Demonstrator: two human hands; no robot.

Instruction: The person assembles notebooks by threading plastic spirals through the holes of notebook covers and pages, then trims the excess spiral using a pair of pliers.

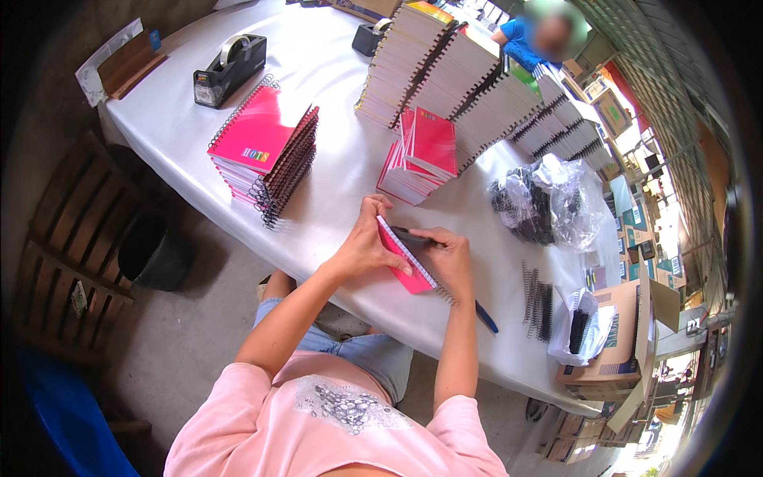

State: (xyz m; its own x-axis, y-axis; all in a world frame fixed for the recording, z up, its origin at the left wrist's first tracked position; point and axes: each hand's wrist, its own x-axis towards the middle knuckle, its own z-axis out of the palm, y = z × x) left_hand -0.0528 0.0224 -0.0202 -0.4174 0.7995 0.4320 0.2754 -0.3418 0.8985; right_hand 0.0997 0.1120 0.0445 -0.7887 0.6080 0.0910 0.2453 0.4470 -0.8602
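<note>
While both hands (left hand (367, 242), right hand (449, 256)) grip pink notebook (407, 262), stacks wait

White-covered table (334, 71) with notebook stacks (266, 151), tape dispensers (229, 70), spiral coils (537, 298).

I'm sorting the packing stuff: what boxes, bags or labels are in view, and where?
Cardboard box: brown, open, at the table's right end.
Clear plastic bag: crumpled, holding black spirals, right of the notebook stacks.
White bag: small, beside the box.
Pink notebook: in both hands.
</note>
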